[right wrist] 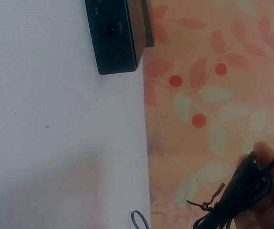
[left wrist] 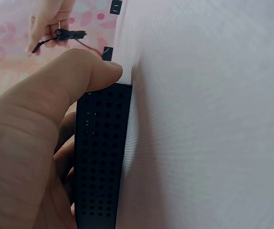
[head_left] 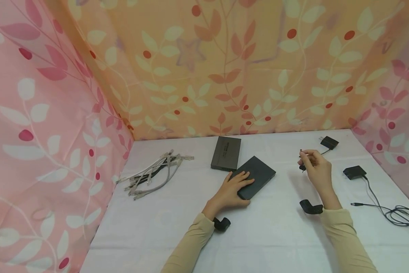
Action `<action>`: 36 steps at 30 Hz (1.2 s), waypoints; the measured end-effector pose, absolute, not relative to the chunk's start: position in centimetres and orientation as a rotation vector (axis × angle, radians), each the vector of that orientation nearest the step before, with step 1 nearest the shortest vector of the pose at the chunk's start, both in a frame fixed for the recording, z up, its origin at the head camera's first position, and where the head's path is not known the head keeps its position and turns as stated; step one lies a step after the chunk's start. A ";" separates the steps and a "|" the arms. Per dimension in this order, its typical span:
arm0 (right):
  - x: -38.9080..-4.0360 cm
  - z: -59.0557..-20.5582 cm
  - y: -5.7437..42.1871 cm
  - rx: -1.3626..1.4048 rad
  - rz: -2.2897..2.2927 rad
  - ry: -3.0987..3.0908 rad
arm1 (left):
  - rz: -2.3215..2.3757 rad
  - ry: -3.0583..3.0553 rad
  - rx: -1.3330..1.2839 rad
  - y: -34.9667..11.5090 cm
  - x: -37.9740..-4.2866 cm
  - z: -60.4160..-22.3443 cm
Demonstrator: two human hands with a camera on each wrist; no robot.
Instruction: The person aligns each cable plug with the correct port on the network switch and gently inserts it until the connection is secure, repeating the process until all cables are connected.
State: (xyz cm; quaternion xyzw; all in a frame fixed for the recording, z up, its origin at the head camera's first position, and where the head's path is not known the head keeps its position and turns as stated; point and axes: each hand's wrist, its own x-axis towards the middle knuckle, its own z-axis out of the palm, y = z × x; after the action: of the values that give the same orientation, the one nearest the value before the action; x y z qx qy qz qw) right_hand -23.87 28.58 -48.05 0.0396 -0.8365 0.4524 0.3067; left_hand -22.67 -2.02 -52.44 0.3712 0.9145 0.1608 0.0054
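Note:
My left hand (head_left: 232, 189) rests on a flat black network box (head_left: 257, 175), fingers spread over its top. In the left wrist view, the thumb lies at a corner beside the vented side of the box (left wrist: 101, 157). The right wrist view shows a round power socket on one side of the box (right wrist: 113, 43). Raised above the table, my right hand (head_left: 316, 168) pinches a bundled black power cable (right wrist: 242, 191), a loose twist tie sticking out of the bundle. The cable runs towards a black power adapter (head_left: 329, 143) at the back right.
A second, grey network box (head_left: 226, 152) lies against the black one at the back. Several network cables (head_left: 156, 170) are piled at the left. Another power adapter (head_left: 354, 172) lies at the right, its coiled cord (head_left: 400, 216) by the table edge. Patterned cloth (head_left: 225, 68) encloses the table.

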 end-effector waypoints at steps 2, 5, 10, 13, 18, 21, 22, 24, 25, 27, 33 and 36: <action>-23.8 -48.5 28.5 0.117 1.218 -2.221 | 0.496 2.864 1.160 -2.0 -22.7 -52.5; -23.6 -48.9 28.2 0.107 1.163 -2.287 | 0.496 2.864 1.159 -2.0 -22.7 -52.5; -23.3 -49.4 27.6 0.132 1.073 -2.383 | 0.507 2.861 1.160 -2.1 -22.6 -52.5; -22.9 -49.5 27.2 0.158 1.014 -2.431 | 0.511 2.861 1.160 -2.2 -22.6 -52.5; -22.5 -49.8 26.7 0.217 0.958 -2.476 | 0.513 2.861 1.159 -2.2 -22.7 -52.5; -22.4 -49.9 26.5 0.239 0.929 -2.538 | 0.509 2.861 1.161 -2.1 -22.7 -52.5; -22.4 -49.9 26.5 0.245 0.923 -2.566 | 0.505 2.861 1.163 -2.1 -22.7 -52.5; -22.3 -49.8 26.4 0.254 0.917 -2.625 | 0.504 2.858 1.163 -2.1 -22.7 -52.5; -22.2 -49.7 26.4 0.259 0.915 -2.653 | 0.503 2.857 1.165 -2.0 -22.7 -52.5; -22.1 -49.5 26.3 0.269 0.929 -2.694 | 0.505 2.856 1.163 -2.0 -22.7 -52.5; -22.1 -49.2 26.4 0.274 1.013 -2.799 | 0.511 2.860 1.156 -2.0 -22.7 -52.5; -22.1 -49.2 26.4 0.256 1.059 -2.841 | 0.514 2.860 1.159 -2.0 -22.7 -52.5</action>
State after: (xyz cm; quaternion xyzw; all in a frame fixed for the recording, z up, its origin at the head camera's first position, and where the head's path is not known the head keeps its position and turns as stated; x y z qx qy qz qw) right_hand -22.08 26.44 -49.21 0.0841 -0.9325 0.3476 0.0495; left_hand -22.66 -2.02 -52.51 0.3705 0.9142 0.1642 0.0067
